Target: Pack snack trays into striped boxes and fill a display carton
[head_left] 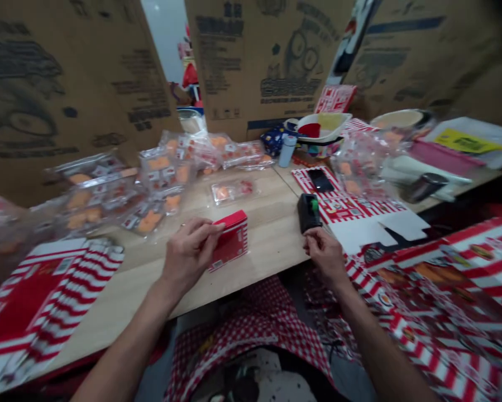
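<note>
The left forearm is extended forward and inward from the lower left, and the left hand (191,248) is held knuckles up, with thumb and fingers clamped on the upper near-left edge of a small red cardboard box with red-and-white striped sides (233,245). The box is stood upright on the pale wood-grain table (271,240), most of it projecting to the right of that grip. The right forearm is angled in from the lower right, and the right hand (326,254) is curled at the near end of a black tape dispenser with a green core (308,211); whether its fingertips are closed on tape or merely touching cannot be told. Just beyond the box, a clear plastic packet with orange contents (234,191) is laid flat. The box's left end is hidden by the left fingers, its fine print is blurred, and the flattened striped cartons (62,279) left of that hand are cut off by the frame.
</note>
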The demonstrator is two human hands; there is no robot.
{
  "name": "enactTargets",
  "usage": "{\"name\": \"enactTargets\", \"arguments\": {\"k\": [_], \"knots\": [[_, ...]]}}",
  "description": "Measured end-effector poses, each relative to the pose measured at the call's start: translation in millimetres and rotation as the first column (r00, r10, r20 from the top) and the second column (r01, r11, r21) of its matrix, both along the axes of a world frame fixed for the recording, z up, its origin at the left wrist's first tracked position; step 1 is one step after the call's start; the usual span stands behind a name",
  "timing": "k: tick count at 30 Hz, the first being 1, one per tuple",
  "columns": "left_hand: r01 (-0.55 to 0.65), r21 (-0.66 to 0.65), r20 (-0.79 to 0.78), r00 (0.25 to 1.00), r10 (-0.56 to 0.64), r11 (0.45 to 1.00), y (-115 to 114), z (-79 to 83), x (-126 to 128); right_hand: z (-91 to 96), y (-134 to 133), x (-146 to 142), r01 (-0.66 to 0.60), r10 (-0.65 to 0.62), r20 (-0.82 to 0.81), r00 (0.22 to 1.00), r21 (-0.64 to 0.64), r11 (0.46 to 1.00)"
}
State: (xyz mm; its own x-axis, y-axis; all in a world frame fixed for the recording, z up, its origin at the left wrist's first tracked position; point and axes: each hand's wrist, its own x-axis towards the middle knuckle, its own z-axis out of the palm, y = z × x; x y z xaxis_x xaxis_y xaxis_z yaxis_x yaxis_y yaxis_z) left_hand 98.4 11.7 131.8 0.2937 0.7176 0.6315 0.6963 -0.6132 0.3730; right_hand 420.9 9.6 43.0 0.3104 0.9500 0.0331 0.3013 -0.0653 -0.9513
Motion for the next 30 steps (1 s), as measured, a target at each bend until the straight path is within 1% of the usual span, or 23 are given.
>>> {"name": "enactTargets", "arguments": {"k": [1, 2, 3, 5, 7, 9, 10, 12, 15, 18, 20, 22, 24, 25, 28, 30], "knots": [[-0.016, 0.011, 0.038, 0.999, 0.016, 1.000, -2.3, -2.8, 1.1, 10.5, -4.9, -17.1, -0.118, 0.119, -0.028, 0.993, 0.030, 0.993], [-0.032, 0.015, 0.066, 0.997, 0.031, 0.999, -4.2, -5.1, 2.4, 22.3, -9.1, -36.4, -0.244, 0.249, -0.066, 0.966, 0.072, 0.967], [-0.041, 0.014, 0.082, 0.996, 0.040, 0.999, -5.8, -6.8, 3.8, 35.1, -12.1, -56.8, -0.358, 0.370, -0.109, 0.922, 0.120, 0.926], [-0.041, -0.001, 0.078, 0.996, 0.041, 0.999, -8.8, -8.1, 6.0, 60.3, -13.8, -96.5, -0.488, 0.525, -0.194, 0.829, 0.208, 0.848], [-0.054, -0.036, 0.087, 0.995, 0.057, 0.998, -11.8, -7.9, 7.3, 79.9, -9.6, -128.8, -0.523, 0.577, -0.268, 0.772, 0.248, 0.815], [-0.078, -0.096, 0.141, 0.986, 0.091, 0.992, -14.7, -8.3, 7.5, 90.3, -2.5, -150.3, -0.530, 0.578, -0.329, 0.747, 0.232, 0.816], [-0.087, -0.126, 0.174, 0.979, 0.109, 0.988, -15.8, -9.1, 7.3, 92.1, 0.9, -157.4, -0.527, 0.565, -0.348, 0.748, 0.205, 0.825], [-0.095, -0.149, 0.213, 0.969, 0.126, 0.984, -17.1, -10.9, 6.3, 90.7, 6.1, -165.8, -0.504, 0.517, -0.352, 0.780, 0.135, 0.853], [-0.094, -0.084, 0.151, 0.983, 0.106, 0.992, -17.3, -10.7, 4.1, 83.7, 8.2, -170.5, -0.451, 0.452, -0.280, 0.847, 0.074, 0.890], [-0.021, -0.044, 0.038, 0.999, 0.023, 0.999, -16.8, -4.4, 2.1, 76.9, 6.6, -171.1, -0.425, 0.439, -0.188, 0.878, 0.113, 0.898], [0.025, -0.080, 0.022, 0.999, -0.023, 0.996, -16.2, 0.9, 1.1, 72.5, 4.8, -170.9, -0.408, 0.430, -0.145, 0.891, 0.160, 0.899], [0.039, -0.139, 0.053, 0.998, -0.031, 0.989, -14.2, 4.7, 0.3, 68.1, 3.5, -171.2, -0.397, 0.425, -0.127, 0.896, 0.199, 0.896], [0.021, -0.180, 0.057, 0.998, -0.011, 0.983, -9.4, 6.9, -0.2, 64.3, 4.0, -172.4, -0.386, 0.418, -0.123, 0.900, 0.219, 0.896], [-0.001, -0.189, 0.033, 0.999, 0.008, 0.982, -6.1, 7.7, -0.2, 62.8, 4.9, -173.3, -0.381, 0.413, -0.122, 0.903, 0.221, 0.898], [-0.085, -0.180, -0.122, 0.990, 0.063, 0.980, 3.0, 11.9, 3.7, 59.8, 6.9, -174.0, -0.386, 0.408, -0.092, 0.908, 0.188, 0.903], [-0.134, -0.174, -0.239, 0.967, 0.090, 0.976, 2.6, 16.4, 10.8, 56.7, 1.2, -169.5, -0.394, 0.406, -0.044, 0.913, 0.167, 0.904]]}}
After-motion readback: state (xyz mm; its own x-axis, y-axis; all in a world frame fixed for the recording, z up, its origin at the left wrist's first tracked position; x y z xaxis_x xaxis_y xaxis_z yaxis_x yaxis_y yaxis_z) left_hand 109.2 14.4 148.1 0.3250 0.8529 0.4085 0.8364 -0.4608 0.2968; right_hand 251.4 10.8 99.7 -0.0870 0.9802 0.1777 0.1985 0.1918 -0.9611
